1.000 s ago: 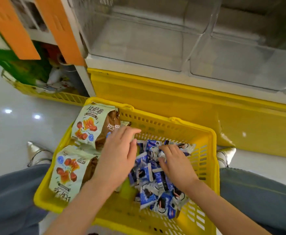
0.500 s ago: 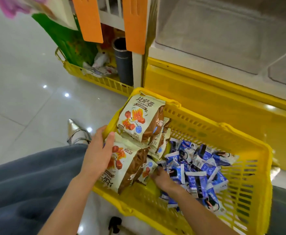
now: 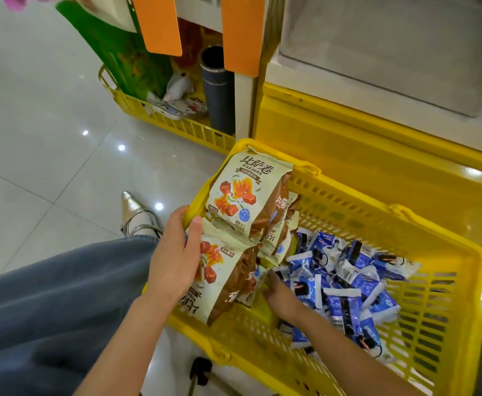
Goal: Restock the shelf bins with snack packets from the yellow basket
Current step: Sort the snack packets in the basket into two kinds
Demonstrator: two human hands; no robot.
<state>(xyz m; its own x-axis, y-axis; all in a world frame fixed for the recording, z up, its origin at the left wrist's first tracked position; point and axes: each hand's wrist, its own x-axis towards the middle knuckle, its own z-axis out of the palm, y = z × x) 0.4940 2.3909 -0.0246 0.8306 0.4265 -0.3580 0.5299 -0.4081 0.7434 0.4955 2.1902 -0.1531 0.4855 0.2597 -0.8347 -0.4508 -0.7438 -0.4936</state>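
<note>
Read "比萨卷" in large dark characters, with "BISAJUAN" in small capitals beneath, on the cream snack packet (image 3: 248, 195) at the far corner of the yellow basket (image 3: 362, 212). Found the same characters upside down and partly cut off on the second cream packet (image 3: 220, 281) against the basket's near wall. Made out only barcodes, no legible words, on the blue packets (image 3: 345, 281) heaped in the basket's middle.

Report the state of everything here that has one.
yellow basket, partly filled with packets.
far cream snack bag, upright at basket's edge.
near cream snack bag, gripped by left hand.
blue packets, loose heap in basket.
right hand, fingers tucked beside the bags, grip unclear.
clear shelf bin, visible part empty.
</note>
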